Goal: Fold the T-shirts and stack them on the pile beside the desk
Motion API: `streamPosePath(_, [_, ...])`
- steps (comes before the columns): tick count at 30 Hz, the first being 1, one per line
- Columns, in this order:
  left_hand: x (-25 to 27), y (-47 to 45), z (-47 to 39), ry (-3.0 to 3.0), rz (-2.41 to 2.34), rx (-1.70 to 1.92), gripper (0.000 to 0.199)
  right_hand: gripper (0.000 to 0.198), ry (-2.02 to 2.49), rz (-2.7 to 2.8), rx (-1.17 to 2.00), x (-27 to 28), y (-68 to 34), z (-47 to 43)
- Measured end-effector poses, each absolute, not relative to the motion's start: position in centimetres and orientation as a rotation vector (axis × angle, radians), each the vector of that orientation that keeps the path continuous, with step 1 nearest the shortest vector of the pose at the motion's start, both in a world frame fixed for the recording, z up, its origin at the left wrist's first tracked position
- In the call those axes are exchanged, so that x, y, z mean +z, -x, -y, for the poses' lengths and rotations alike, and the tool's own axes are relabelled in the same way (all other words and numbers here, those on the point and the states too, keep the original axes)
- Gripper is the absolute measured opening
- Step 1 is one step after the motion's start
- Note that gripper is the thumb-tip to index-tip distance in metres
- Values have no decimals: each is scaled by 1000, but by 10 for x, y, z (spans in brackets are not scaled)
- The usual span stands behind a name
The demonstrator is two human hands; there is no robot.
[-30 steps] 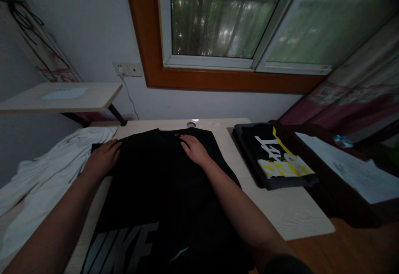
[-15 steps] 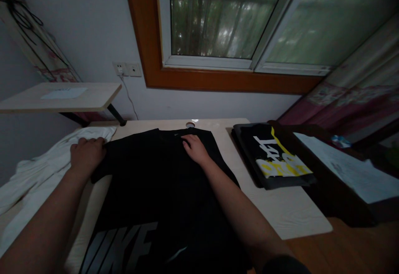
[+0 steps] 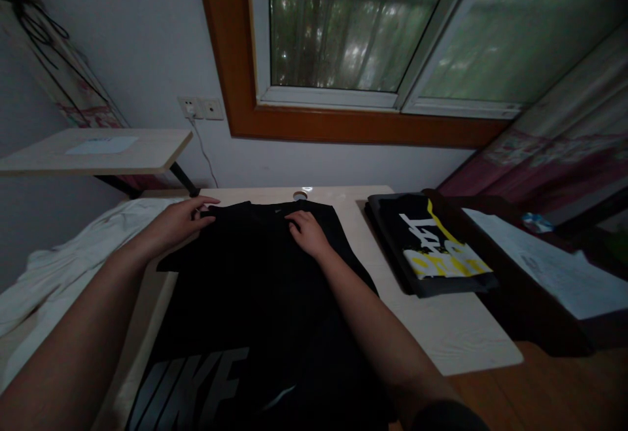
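Observation:
A black T-shirt (image 3: 255,287) with grey block letters lies spread on the pale wooden table (image 3: 471,333), its collar toward the window. My left hand (image 3: 179,222) is over the shirt's left shoulder seam, thumb and forefinger apart at the fabric's edge. Flat beside the collar rests my right hand (image 3: 309,231), with its fingers lightly bent and spread on the cloth. The shirt's lower part runs out of the picture.
A stack of folded dark shirts (image 3: 426,248), the top one with white and yellow print, sits on the right. White cloth (image 3: 63,267) lies bunched at the left under a raised shelf (image 3: 157,146). Papers (image 3: 549,261) lie on a dark surface at far right.
My left hand has moved from the sleeve's end inward to the shoulder, and its fingers have opened out. The sleeve has shifted slightly inward too. My right hand stays at the collar.

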State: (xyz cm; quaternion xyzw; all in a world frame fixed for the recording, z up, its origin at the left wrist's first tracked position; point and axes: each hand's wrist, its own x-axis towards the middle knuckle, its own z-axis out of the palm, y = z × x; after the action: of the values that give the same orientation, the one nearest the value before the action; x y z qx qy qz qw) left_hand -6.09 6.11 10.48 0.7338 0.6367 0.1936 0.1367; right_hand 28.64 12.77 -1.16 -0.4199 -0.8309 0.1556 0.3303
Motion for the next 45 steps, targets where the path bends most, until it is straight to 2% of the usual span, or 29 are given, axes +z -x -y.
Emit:
streamPosePath(2, [108, 47, -56, -2049, -1579, 541, 61, 28, 1093, 2172, 397, -12, -286, -128])
streamPosePath(5, [108, 40, -46, -1951, -1372, 566, 57, 27, 1092, 2167, 389, -13, -286, -128])
streamPosePath(11, [80, 66, -20, -1966, -1633, 780, 50, 28, 1088, 2170, 390, -13, -286, -127])
streamPosePath(18, [17, 106, 24, -2330, -1675, 610, 47, 27, 1105, 2239, 316, -11, -283, -124])
streamPosePath(23, [-8, 119, 41, -2422, -1684, 567, 50, 27, 1134, 2296, 289, -8, -280, -121])
streamPosePath(38, [-10, 126, 44, -2409, -1751, 647, 37, 27, 1149, 2296, 278, -12, -281, -123])
streamPosePath(45, [-8, 124, 41, -2395, -1766, 623, 40, 26, 1059, 2411, 112, 2, -274, -110])
